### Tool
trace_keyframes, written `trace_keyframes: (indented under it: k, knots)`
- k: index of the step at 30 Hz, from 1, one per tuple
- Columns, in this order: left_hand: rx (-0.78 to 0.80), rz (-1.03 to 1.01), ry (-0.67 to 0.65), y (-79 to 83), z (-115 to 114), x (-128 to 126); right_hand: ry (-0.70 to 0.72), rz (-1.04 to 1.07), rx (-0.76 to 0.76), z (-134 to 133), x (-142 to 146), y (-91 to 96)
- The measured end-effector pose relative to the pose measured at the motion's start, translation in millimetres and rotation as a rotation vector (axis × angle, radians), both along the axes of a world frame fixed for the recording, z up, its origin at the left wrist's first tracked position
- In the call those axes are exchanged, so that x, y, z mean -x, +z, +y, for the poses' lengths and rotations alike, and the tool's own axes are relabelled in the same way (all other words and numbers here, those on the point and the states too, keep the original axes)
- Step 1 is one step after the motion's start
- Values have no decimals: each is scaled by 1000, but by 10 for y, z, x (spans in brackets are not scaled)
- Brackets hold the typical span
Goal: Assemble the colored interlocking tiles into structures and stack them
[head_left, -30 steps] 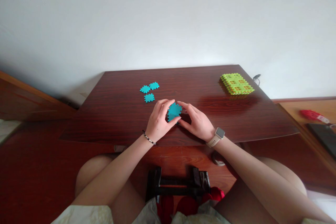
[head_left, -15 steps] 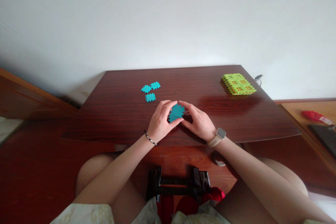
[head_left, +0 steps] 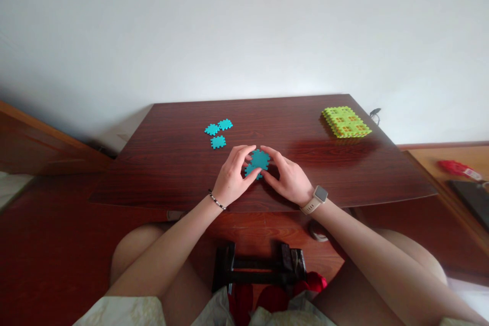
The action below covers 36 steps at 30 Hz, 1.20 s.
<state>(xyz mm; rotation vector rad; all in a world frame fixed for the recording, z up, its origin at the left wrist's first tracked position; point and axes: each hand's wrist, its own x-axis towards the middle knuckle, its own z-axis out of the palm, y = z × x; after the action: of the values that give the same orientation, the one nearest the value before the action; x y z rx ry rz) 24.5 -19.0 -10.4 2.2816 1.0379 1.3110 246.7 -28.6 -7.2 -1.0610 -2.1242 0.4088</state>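
Note:
Both hands meet near the front middle of a dark wooden table (head_left: 171, 163). My left hand (head_left: 232, 179) and my right hand (head_left: 287, 178) pinch a small teal assembly of toothed foam puzzle tiles (head_left: 258, 161) between thumbs and fingers, just above the tabletop. Its upper tile faces me; a second tile shows below it. Three loose teal tiles (head_left: 217, 133) lie on the table to the far left of my hands. A bead bracelet is on my left wrist, a watch on the right.
A stack of lime-green puzzle tiles (head_left: 345, 121) sits at the table's far right corner. A dark stool frame (head_left: 260, 268) stands between my knees below the table. A red object (head_left: 454, 167) and a dark flat item (head_left: 473, 198) lie at the right.
The held teal assembly has turned slightly between my fingers and shifted a little to the right. My hands stayed in the same place on the table.

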Motion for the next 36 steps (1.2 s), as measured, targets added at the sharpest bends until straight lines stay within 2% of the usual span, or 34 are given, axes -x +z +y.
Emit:
trace_keyframes:
  k: [7, 14, 19, 29, 36]
  knots:
    - [-17, 38, -34, -46, 27, 10, -39, -9, -36, 5, -5, 10]
    - [-33, 112, -45, -14, 24, 83, 35, -33, 143, 42, -117, 102]
    - [-44, 146, -56, 3, 1, 109, 80, -51, 51, 74, -194, 120]
    - [-91, 201, -76, 24, -7, 83, 139, -43, 66, 71, -247, 125]
    - [-52, 251, -99, 14, -2, 65, 143, -55, 70, 54, -269, 132]
